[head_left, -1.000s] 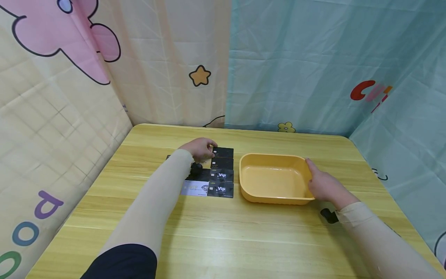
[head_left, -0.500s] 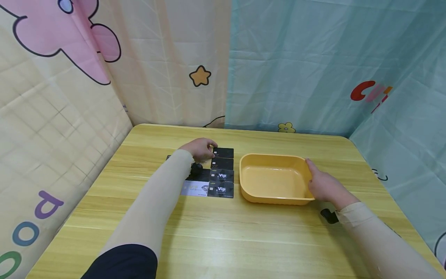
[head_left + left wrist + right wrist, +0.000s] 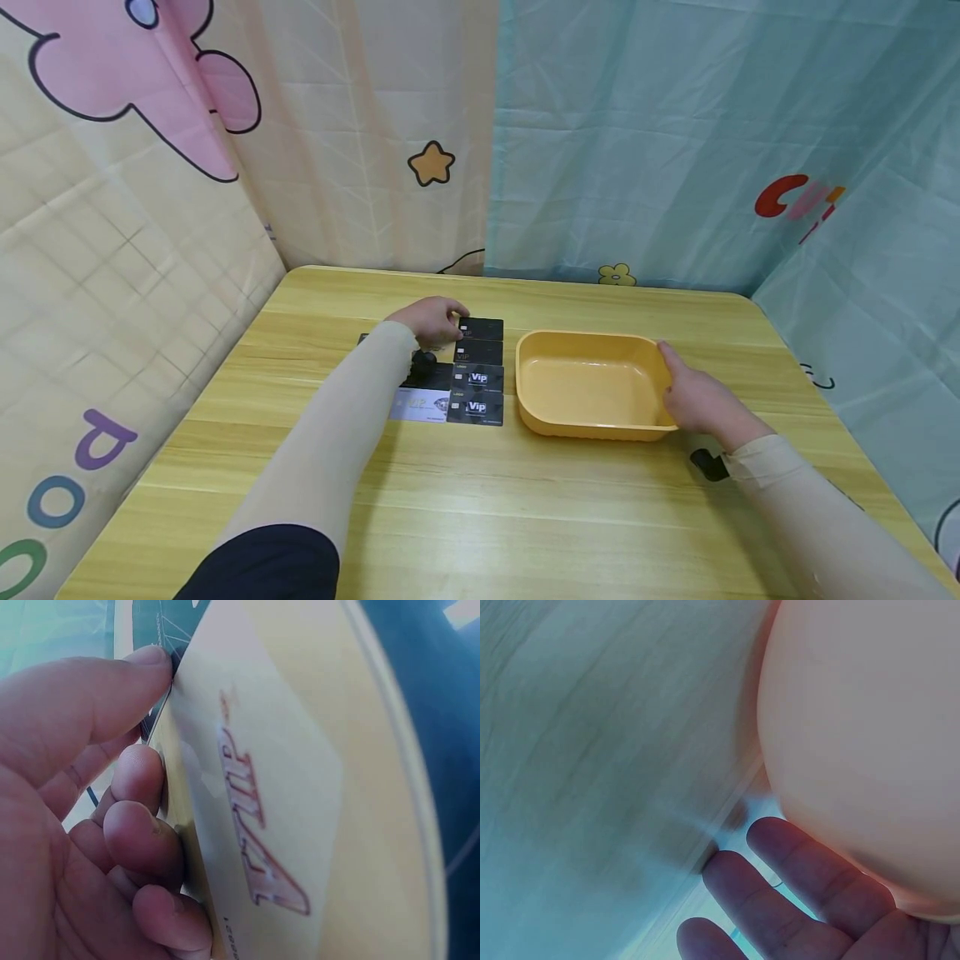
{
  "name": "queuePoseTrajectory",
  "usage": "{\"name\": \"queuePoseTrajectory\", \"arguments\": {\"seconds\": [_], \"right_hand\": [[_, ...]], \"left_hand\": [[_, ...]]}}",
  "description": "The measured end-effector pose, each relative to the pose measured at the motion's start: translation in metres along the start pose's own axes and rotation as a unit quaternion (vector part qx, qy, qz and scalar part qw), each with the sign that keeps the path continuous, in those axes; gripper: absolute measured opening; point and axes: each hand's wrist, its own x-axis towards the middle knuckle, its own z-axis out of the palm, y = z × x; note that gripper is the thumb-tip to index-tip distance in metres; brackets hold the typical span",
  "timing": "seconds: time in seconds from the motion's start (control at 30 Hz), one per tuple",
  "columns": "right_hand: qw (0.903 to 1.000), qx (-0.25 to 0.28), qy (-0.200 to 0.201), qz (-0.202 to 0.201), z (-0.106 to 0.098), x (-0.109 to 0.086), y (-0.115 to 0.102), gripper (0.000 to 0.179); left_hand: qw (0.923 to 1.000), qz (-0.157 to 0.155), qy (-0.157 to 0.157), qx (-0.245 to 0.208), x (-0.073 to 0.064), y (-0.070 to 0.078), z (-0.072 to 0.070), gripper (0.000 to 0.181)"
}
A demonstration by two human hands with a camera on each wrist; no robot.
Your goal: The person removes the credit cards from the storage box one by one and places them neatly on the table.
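My left hand [image 3: 429, 322] is over the far end of the laid-out cards, its thumb and index finger at the left edge of the farthest black VIP card [image 3: 483, 330]. In the left wrist view the thumb [image 3: 142, 671] pinches a dark card edge, the other fingers curled under; a cream VIP card [image 3: 300, 787] fills the foreground. Flat on the table lie another black card [image 3: 480, 351], two dark Vip cards [image 3: 476, 408] and a silvery-white card [image 3: 417, 406]. My right hand [image 3: 701, 402] holds the right rim of a yellow plastic basin [image 3: 592, 433], fingers outside the wall.
The wooden table [image 3: 525, 517] has its far edge against printed curtains [image 3: 675, 150]. More cards lie partly hidden under the left hand and forearm. The basin stands just right of the cards, a narrow gap between them. A black wrist camera [image 3: 708, 464] sits below the right hand.
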Motion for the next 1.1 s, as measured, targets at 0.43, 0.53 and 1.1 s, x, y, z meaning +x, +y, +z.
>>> {"name": "queuePoseTrajectory", "arguments": {"seconds": [0.43,0.53,1.1], "right_hand": [[1.0,0.004,-0.004,0.007,-0.002,-0.001,-0.002,0.077],[0.9999,0.006,-0.006,0.008,-0.002,-0.001,-0.002,0.077],[0.9998,0.01,-0.011,0.012,-0.001,-0.001,-0.002,0.078]], "left_hand": [[1.0,-0.002,-0.002,0.0,0.002,-0.002,-0.001,0.051],[1.0,-0.001,-0.001,0.005,0.003,-0.002,-0.001,0.051],[0.9927,0.09,0.073,0.033,-0.012,0.003,-0.034,0.052]]}}
